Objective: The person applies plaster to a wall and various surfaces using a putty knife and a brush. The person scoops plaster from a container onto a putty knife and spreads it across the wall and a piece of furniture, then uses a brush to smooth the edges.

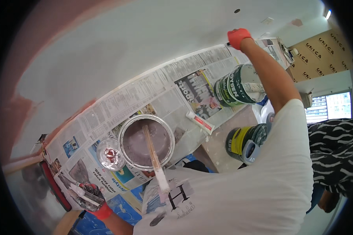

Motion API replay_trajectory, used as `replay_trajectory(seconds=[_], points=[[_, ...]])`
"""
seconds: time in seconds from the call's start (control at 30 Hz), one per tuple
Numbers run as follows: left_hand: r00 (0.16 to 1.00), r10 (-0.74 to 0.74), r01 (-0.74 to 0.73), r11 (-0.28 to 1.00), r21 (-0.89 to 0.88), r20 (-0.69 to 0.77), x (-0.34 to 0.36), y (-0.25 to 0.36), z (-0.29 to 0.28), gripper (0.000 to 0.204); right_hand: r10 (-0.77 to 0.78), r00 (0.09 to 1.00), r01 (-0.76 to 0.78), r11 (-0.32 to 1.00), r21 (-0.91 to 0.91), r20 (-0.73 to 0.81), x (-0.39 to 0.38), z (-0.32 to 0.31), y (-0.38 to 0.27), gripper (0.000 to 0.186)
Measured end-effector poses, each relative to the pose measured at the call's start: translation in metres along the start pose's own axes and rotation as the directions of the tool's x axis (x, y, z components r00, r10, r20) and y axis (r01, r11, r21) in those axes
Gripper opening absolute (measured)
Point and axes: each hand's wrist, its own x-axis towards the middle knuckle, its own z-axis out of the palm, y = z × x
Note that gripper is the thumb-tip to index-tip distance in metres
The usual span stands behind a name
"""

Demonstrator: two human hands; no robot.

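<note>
At the lower left, my left hand, in a red glove smeared grey, is closed round a flat, putty-smeared scraper, held over the newspaper. My right hand, also red-gloved, reaches to the upper right and is closed against the pale wall. A small dark end pokes out beside it; the rest is hidden. Between my hands stands an open round tub of pinkish-grey paste, with a wooden stick leaning over its rim. A clear plastic tub with red and white residue sits beside it.
A white and red tube lies on the newspaper. Two green pails stand to the right, one under my right arm. Another person in a black and white patterned garment is at the far right. Blue sheeting shows below the newspaper.
</note>
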Motion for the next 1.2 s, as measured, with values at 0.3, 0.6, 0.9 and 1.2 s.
replay_trajectory(seconds=[0.3,0.6,0.9,1.2], points=[[0.85,0.198,-0.185,0.98,0.076,-0.488,0.032,-0.024,0.057,0.064,-0.479,0.846,0.52,0.647,0.558,-0.233,-0.007,-0.093,-0.146,0.036],[0.941,0.058,-0.088,0.993,-0.074,-0.332,-0.02,-0.021,0.023,0.073,-0.244,0.968,0.252,0.933,0.258,-0.063,-0.018,-0.051,-0.025,0.03],[0.767,0.1,-0.111,0.994,0.022,-0.634,0.006,-0.022,0.056,0.067,-0.473,0.851,0.355,0.839,0.412,0.228,0.007,-0.027,-0.119,0.032],[0.672,0.283,-0.156,0.957,0.243,-0.685,-0.009,-0.038,0.084,0.048,0.389,0.914,-0.283,0.403,0.87,0.117,0.025,0.047,-0.269,0.039]])
